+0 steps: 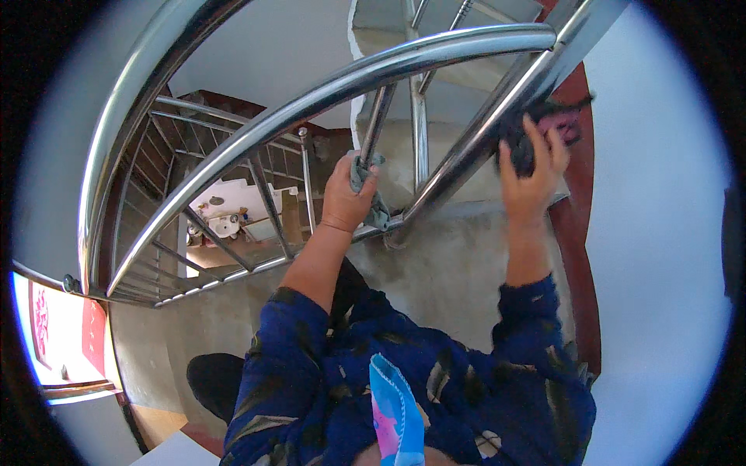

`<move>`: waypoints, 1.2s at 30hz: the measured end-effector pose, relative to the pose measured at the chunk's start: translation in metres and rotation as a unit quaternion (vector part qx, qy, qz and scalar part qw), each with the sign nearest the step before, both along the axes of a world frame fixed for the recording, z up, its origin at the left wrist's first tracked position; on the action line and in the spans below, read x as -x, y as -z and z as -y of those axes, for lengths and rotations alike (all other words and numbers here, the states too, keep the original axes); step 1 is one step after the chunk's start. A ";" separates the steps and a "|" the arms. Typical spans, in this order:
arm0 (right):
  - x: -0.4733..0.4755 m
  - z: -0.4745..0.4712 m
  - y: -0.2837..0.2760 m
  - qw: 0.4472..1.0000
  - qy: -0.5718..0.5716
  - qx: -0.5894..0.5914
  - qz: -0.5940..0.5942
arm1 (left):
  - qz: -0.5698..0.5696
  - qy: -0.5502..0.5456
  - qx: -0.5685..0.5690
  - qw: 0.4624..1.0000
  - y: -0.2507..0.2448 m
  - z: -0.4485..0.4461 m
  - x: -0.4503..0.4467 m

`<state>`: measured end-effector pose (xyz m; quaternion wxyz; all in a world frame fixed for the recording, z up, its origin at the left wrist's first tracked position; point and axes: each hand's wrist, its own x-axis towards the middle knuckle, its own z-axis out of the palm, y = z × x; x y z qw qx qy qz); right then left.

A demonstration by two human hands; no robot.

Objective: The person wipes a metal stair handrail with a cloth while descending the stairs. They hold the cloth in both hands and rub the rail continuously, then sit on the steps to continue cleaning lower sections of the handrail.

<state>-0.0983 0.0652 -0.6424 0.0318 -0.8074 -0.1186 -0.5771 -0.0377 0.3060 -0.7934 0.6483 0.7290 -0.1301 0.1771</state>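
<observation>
My left hand [348,195] grips a grey-green cloth [376,212], wrapped around a thin stainless steel baluster [379,119] near its lower end. Above it curves the thick steel handrail [349,78], which meets a sloping steel rail [495,113] at the upper right. My right hand [531,175] is right of that sloping rail, its fingers spread over a dark and pink object [518,145]. Blur hides what that object is and whether my fingers hold it.
Concrete stair steps [454,122] rise ahead, with a white wall [653,233] and dark red skirting [574,244] on the right. Through the balusters, a lower floor shows a white sink [224,226]. A bright opening [64,332] is at the far left.
</observation>
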 end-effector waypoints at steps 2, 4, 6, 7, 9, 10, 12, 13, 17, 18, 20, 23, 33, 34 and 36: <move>-0.001 -0.007 -0.044 0.990 0.070 0.125 0.021 | 0.014 0.002 0.000 1.000 0.000 0.000 0.000; 0.002 -0.021 -0.067 0.986 0.036 0.160 0.010 | 0.015 0.002 0.005 1.000 0.000 -0.001 0.001; -0.003 -0.037 -0.071 0.972 0.046 0.231 -0.014 | 0.003 0.009 0.018 1.000 0.000 -0.001 0.002; -0.009 -0.045 -0.068 0.960 0.073 0.267 -0.036 | 0.005 0.005 0.014 1.000 -0.001 -0.001 0.002; -0.027 -0.057 -0.053 0.925 0.119 0.334 -0.135 | 0.004 -0.001 0.007 1.000 -0.001 -0.002 0.004; -0.038 -0.063 -0.039 0.898 0.135 0.360 -0.213 | -0.003 0.007 0.009 1.000 -0.002 -0.002 0.004; -0.051 -0.075 0.007 0.829 0.181 0.408 -0.338 | -0.017 0.024 0.011 1.000 -0.003 -0.004 0.005; -0.055 -0.082 0.035 0.801 0.202 0.437 -0.357 | -0.019 0.026 0.010 0.999 -0.003 -0.004 0.006; -0.051 -0.092 0.142 0.744 0.175 0.427 -0.483 | 0.005 0.033 0.014 0.999 -0.005 -0.007 0.003; -0.047 -0.089 0.160 0.751 0.138 0.428 -0.483 | 0.009 0.041 0.022 0.999 -0.004 -0.007 0.002; -0.035 -0.084 0.184 0.774 0.063 0.377 -0.505 | -0.001 0.062 0.009 0.998 -0.002 -0.009 0.001; -0.022 -0.077 0.174 0.816 -0.060 0.148 -0.556 | -0.029 0.083 0.026 0.996 0.004 -0.012 0.005; -0.051 -0.109 0.015 0.489 -0.644 -0.501 -0.306 | -0.068 0.045 -0.019 0.996 0.038 -0.008 0.011; -0.054 -0.117 0.016 0.602 -0.586 -0.444 -0.312 | -0.077 0.046 -0.021 0.996 0.041 -0.008 0.010; -0.062 -0.132 0.029 0.791 -0.429 -0.312 -0.304 | -0.111 0.060 -0.030 0.992 0.048 -0.009 0.010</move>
